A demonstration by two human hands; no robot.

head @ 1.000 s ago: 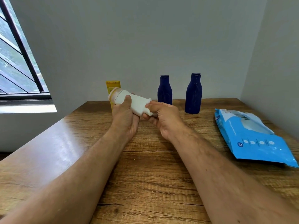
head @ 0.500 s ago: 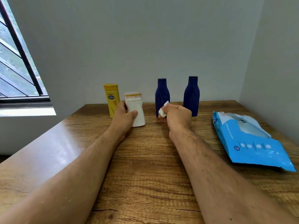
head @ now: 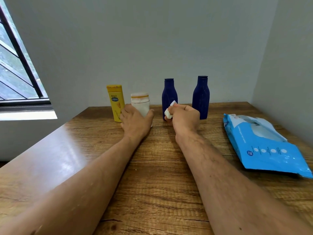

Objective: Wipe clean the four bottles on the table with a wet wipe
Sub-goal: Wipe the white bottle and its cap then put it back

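Four bottles stand in a row at the back of the wooden table (head: 160, 175): a yellow bottle (head: 115, 101), a short white bottle (head: 140, 103) with an orange band, and two dark blue bottles (head: 169, 94) (head: 201, 96). My left hand (head: 135, 123) grips the lower part of the white bottle, which stands upright on the table. My right hand (head: 183, 118) holds a folded white wet wipe (head: 169, 111) just in front of the left blue bottle.
A blue pack of wet wipes (head: 264, 146) lies on the right side of the table near the wall. A window (head: 15, 68) is at the left. Grey walls close off the back and right.
The white bottle went from tilted in both hands to standing upright next to the yellow one. My right hand moved off it with the wipe, toward the left blue bottle.
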